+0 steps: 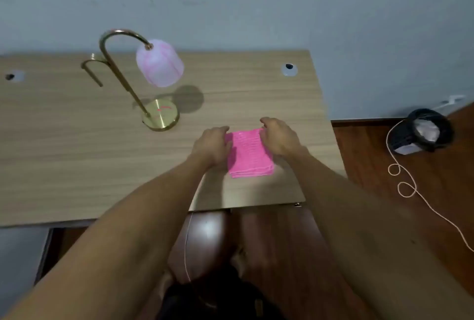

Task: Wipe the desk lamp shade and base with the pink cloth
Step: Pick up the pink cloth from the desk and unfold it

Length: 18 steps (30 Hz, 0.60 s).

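Note:
A folded pink cloth (250, 155) lies flat on the wooden desk (77, 155) near its front right corner. My left hand (214, 146) rests at the cloth's left edge and my right hand (278, 137) at its right edge, fingers curled onto the far corners. The desk lamp stands to the far left of the cloth: a round brass base (161, 115), a curved brass arm (115, 63), and a pale pink-white shade (160, 63) hanging from the arm above the desk.
Two cable holes, one (289, 68) at the back right and one (10, 77) at the back left, sit in the desk. A black bin (425, 131) and a loose cord (407, 186) lie on the wooden floor to the right. The wall is close behind.

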Each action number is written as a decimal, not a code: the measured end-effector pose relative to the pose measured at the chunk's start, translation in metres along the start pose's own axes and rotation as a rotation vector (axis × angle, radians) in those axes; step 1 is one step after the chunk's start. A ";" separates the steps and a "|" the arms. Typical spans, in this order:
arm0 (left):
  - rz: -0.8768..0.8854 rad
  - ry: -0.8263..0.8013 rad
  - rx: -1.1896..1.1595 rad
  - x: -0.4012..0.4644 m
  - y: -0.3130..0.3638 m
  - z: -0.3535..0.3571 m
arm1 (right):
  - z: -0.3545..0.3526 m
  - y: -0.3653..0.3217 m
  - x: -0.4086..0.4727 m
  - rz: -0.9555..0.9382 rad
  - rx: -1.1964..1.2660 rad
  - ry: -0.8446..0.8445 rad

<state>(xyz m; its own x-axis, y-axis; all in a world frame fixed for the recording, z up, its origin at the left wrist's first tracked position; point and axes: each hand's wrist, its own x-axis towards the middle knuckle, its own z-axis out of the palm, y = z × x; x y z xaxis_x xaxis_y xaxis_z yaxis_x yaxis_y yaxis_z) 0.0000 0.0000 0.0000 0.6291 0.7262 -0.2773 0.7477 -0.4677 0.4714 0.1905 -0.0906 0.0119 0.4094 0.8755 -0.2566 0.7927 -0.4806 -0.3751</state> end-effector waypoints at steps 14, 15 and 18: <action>-0.291 0.211 -0.294 0.047 -0.006 0.062 | 0.039 0.030 0.046 -0.115 -0.112 -0.089; -0.323 0.201 -0.357 0.048 -0.006 0.060 | 0.037 0.029 0.046 -0.105 -0.092 -0.085; -0.339 0.146 -0.516 0.047 0.001 0.050 | 0.030 0.025 0.048 -0.047 -0.003 -0.129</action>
<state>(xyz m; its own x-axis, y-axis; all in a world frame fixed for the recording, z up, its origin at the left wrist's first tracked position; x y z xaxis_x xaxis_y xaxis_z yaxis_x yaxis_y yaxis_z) 0.0408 0.0084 -0.0546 0.3123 0.8696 -0.3825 0.6791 0.0773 0.7300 0.2161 -0.0625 -0.0366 0.3102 0.8833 -0.3516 0.8110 -0.4388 -0.3869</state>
